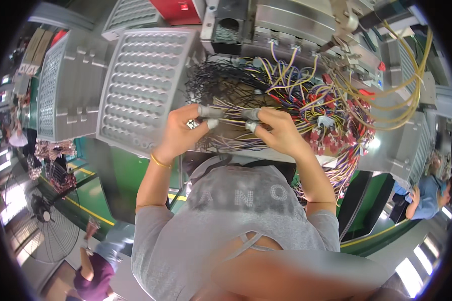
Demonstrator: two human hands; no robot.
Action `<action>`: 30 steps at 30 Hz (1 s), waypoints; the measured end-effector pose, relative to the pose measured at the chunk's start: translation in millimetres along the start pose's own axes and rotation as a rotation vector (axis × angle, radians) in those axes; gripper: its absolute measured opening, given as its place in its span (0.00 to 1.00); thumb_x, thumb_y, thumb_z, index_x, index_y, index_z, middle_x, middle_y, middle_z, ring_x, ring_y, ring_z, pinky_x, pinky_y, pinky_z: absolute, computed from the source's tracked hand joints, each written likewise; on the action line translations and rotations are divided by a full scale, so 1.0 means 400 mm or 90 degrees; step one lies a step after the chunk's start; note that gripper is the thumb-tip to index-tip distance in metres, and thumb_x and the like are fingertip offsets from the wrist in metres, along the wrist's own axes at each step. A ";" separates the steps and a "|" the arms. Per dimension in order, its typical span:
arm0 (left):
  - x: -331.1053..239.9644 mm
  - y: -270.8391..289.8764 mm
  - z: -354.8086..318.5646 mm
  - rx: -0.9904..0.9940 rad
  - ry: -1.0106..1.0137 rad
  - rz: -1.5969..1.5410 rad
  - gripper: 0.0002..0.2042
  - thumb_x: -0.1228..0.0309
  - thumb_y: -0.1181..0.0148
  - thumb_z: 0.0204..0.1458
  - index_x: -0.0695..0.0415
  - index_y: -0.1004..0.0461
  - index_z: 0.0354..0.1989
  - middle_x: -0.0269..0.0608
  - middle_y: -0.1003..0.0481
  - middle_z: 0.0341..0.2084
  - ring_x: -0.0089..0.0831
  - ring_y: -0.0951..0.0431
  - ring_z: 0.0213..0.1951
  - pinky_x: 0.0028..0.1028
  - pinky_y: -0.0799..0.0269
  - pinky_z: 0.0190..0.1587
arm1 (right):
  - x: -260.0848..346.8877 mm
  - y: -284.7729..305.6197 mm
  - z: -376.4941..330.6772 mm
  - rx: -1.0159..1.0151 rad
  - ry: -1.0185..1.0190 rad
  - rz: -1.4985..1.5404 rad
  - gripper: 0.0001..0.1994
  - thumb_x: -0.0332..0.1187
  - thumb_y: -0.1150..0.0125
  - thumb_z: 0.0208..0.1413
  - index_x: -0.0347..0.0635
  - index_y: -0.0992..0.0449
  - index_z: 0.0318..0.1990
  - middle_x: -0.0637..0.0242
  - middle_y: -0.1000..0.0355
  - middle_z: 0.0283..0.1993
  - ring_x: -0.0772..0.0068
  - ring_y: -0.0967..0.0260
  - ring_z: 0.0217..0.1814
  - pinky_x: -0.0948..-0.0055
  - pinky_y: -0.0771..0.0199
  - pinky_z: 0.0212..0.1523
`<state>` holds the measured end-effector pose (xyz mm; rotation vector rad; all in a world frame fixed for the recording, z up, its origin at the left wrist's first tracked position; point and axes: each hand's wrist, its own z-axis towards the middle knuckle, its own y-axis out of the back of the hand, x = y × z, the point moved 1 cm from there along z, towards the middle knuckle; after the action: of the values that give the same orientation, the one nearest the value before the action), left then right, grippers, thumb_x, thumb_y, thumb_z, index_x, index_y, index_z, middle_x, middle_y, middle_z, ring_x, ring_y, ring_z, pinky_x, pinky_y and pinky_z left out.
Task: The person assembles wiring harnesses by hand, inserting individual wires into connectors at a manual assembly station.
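Note:
My left hand (185, 131) and my right hand (277, 129) face each other over the workbench, a short gap apart. Grey finger covers sit on the fingertips of both. Thumb and fingers of each hand pinch thin wires (229, 120), some yellowish, which stretch between the two hands. Just beyond lies a tangle of black wires (218, 75). Toward the right it runs into a thick heap of yellow, purple and red wires (299, 98), with red connectors (331, 140) at its near right side. How many strands each hand grips is too small to tell.
Left of the wires lies a large grey tray (143, 80) with rows of hollows. Metal machine housing (296, 20) and a black box (228, 30) stand behind. Yellow cables (417, 85) loop down at the right. A floor fan (45, 220) and other people are farther off.

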<state>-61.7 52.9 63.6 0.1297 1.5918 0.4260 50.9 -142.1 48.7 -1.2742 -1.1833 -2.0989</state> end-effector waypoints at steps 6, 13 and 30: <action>-0.038 -0.010 -0.043 -0.052 0.014 -0.066 0.13 0.82 0.41 0.41 0.61 0.26 0.38 0.38 0.25 0.30 0.23 0.27 0.32 0.23 0.32 0.36 | 0.067 -0.033 0.040 0.089 0.006 0.011 0.05 0.27 0.44 0.43 0.36 0.32 0.27 0.59 0.39 0.21 0.60 0.39 0.22 0.65 0.40 0.23; 0.173 0.149 -0.128 -0.197 0.056 0.157 0.17 0.73 0.46 0.47 0.62 0.31 0.47 0.38 0.26 0.38 0.21 0.28 0.38 0.22 0.32 0.40 | 0.015 0.008 0.028 0.166 0.021 0.144 0.08 0.30 0.43 0.47 0.35 0.29 0.32 0.59 0.39 0.24 0.64 0.40 0.27 0.69 0.40 0.28; 0.223 0.216 -0.260 -0.514 0.195 0.336 0.15 0.66 0.43 0.44 0.60 0.28 0.39 0.40 0.26 0.32 0.32 0.26 0.30 0.26 0.32 0.33 | 0.043 -0.013 0.010 -0.064 -0.187 0.282 0.04 0.23 0.41 0.45 0.35 0.28 0.30 0.76 0.33 0.25 0.90 0.40 0.25 0.85 0.39 0.24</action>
<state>-185.7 142.7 11.0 -0.1475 1.5509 1.5223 40.8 -134.5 62.1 -1.7521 -0.8104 -1.7042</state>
